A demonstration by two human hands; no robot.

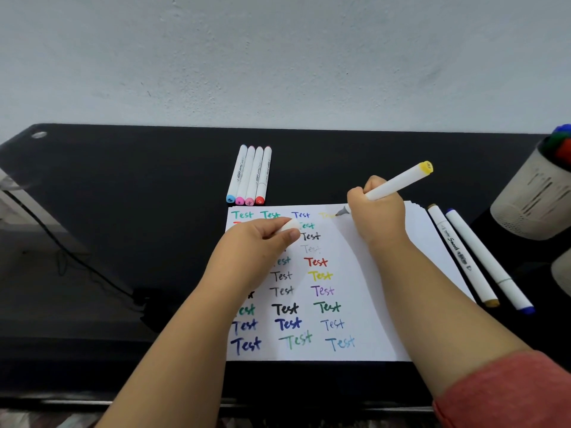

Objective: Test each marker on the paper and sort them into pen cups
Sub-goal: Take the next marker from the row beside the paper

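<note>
paper lies flat on the black bench, near the front edge, with the word "test" written on it many times in many colours. a red sleeve shows at the bottom right corner.

left hand rests on the left part of the paper, its fingers curled round a small white cap. right hand is at the top of the paper and grips a white marker with a yellow end. the marker is tilted, the yellow end up and to the right, and its grey tip touches the paper just beside a faint yellow word in the top row.

just right of the paper two white markers lie side by side on the bench, one with brown ends and one with blue ends.

farther back, just past the top edge of the paper, four more white markers lie close together in a row, with blue, pink, pink and red ends facing this way.

at the far right edge stands a pale pen cup with coloured marker ends sticking out of the top. part of another pale cup shows below it. a black cord hangs at the left, off the bench. behind the bench is a grey wall.
</note>
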